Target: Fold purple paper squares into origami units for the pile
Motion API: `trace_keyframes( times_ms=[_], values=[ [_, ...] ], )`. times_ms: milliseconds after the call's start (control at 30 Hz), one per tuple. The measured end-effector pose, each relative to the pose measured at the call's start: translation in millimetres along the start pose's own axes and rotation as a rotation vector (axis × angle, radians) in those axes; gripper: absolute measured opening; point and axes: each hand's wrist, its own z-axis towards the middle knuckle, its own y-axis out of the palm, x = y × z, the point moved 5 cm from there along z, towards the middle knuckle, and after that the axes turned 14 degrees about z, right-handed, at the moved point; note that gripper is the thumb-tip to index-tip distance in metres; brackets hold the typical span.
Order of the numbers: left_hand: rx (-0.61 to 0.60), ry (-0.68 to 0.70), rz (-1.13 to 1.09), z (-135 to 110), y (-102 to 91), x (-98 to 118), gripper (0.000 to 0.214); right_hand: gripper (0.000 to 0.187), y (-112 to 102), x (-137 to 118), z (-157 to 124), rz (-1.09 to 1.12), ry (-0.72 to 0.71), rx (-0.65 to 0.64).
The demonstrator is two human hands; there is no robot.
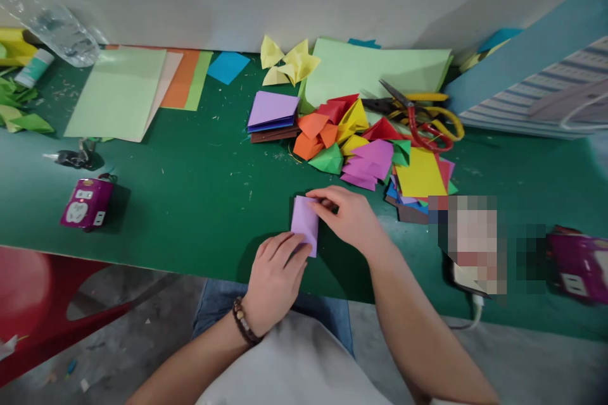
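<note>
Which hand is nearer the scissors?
The right hand is nearer, below and left of the scissors. The left hand is farther, lower and further left.

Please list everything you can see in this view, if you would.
Green-topped work table: one, green, across the view.
Lilac folded paper rectangle: one, lilac, between the hands.
Heap of folded paper pieces: many, mixed colours, mid-table.
Stacked paper squares: one stack, purple top, left of heap.
Pale green paper sheets: two, back left and back centre.
Metal scissors: at least one pair, red and yellow handles, right of heap.
Clear plastic bottle: one, clear, back left.
Magenta socket box: two, magenta, far left and far right.
Left hand: one, beaded bracelet, on the paper.
Right hand: one, bare, on the paper.
</note>
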Motion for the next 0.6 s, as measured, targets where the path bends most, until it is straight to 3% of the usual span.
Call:
trace_keyframes(
  times_ms=[167, 600],
  values=[
    [0.065, 0.027, -0.030, -2, 3.0, 3, 0.029, 0.018, -1, 0, -3, 0.001, -0.030, 0.019],
    [0.012, 0.120, 0.073, -6, 13.0, 5, 0.031, 0.016, 6, -8, -4, -0.136, -0.044, 0.040]
  ],
)
